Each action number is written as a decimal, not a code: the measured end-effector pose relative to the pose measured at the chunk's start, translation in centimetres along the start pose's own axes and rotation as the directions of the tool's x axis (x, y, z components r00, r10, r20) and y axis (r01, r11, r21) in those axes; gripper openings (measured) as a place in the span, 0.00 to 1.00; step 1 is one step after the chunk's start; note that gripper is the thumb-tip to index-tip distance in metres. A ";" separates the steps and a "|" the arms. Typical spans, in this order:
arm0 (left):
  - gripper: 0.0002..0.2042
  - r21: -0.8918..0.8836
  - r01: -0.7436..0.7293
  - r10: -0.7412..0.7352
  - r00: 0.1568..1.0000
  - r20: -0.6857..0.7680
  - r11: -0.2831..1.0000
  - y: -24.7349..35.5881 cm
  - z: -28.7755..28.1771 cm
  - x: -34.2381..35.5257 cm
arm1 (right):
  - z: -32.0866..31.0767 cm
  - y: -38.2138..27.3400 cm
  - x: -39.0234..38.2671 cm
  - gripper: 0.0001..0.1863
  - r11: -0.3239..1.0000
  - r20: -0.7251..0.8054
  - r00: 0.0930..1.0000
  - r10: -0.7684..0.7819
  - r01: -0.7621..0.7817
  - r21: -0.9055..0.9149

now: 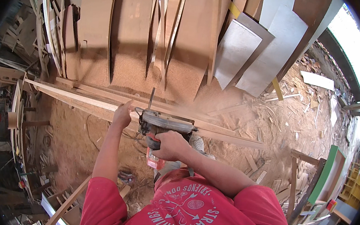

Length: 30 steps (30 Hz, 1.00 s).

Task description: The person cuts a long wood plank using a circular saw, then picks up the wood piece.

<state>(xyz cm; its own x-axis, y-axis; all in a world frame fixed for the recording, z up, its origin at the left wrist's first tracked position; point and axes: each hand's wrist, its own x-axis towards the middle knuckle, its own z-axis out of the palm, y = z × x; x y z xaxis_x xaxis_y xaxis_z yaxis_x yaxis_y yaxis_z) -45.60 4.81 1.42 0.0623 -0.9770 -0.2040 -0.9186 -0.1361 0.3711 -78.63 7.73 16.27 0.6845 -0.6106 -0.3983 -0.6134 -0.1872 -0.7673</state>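
Note:
A circular saw (166, 122) with a dark body and a red battery-like block (155, 159) under its handle rests on a long, narrow wooden plank (78, 96). My right hand (170, 145) is wrapped round the saw's rear handle. Just left of the saw, my left hand (122, 115) is closed on the plank, its fingers at the far edge; the fingertips are partly hidden. From the saw's front a thin dark rod (151, 97) sticks out away from me. The blade and the cut are hidden under the saw's body.
Tall brown boards (131, 31) lean beyond the plank, with white panels (239, 49) to their right. Sawdust (128, 71) coats the boards and ground, and dust hangs right of the saw. Offcuts (252, 161) litter the floor. A green-edged panel (328, 172) stands at right.

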 end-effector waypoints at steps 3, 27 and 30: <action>0.31 -0.012 -0.002 0.002 1.000 -0.012 1.000 -1.5 0.0 -0.3 | 0.7 -0.9 0.9 0.27 0.999 -0.027 0.999 -0.031 0.032 0.023; 0.27 0.532 -0.139 -0.064 0.936 0.345 0.835 -13.3 -6.5 4.2 | 2.3 -2.7 4.6 0.23 0.999 -0.028 1.000 0.013 -0.015 -0.053; 0.15 0.492 -0.106 -0.044 0.958 0.283 0.864 -14.9 -5.7 4.9 | 2.8 -3.0 4.9 0.22 0.999 -0.043 0.999 0.020 -0.021 -0.034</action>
<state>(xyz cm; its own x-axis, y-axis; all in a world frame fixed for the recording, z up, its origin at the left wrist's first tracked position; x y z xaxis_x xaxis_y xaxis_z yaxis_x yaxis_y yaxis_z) -29.41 1.08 0.09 -0.0108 -0.8835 -0.4683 -0.9924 0.0670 -0.1035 -72.32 7.45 15.17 0.6545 -0.6470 -0.3912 -0.6409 -0.2002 -0.7411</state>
